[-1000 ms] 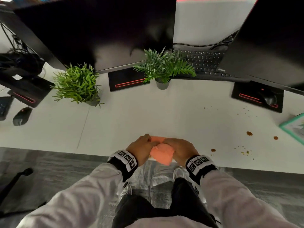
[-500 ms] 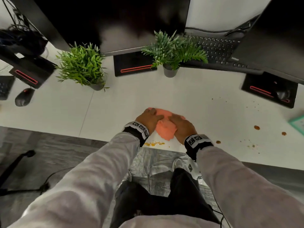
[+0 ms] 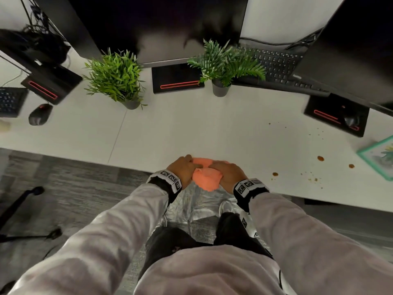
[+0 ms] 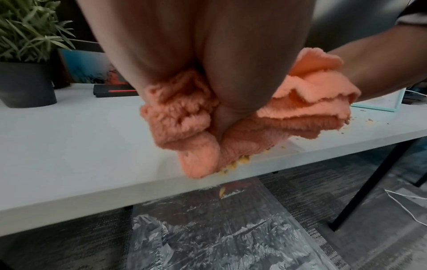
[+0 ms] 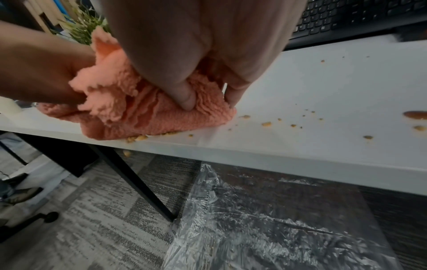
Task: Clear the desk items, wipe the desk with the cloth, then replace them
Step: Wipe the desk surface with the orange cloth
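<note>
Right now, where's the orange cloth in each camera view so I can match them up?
Head: cloth low centre, at the desk's near edge, between both hands.
Left wrist: cloth centre, under the palm.
Right wrist: cloth left of centre.
Shared landmark: crumbs at the desk's edge under the cloth.

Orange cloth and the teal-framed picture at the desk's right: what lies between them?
Between the orange cloth and the teal-framed picture, the white desk holds only scattered crumbs and round brown bits, seen in the head view.
</note>
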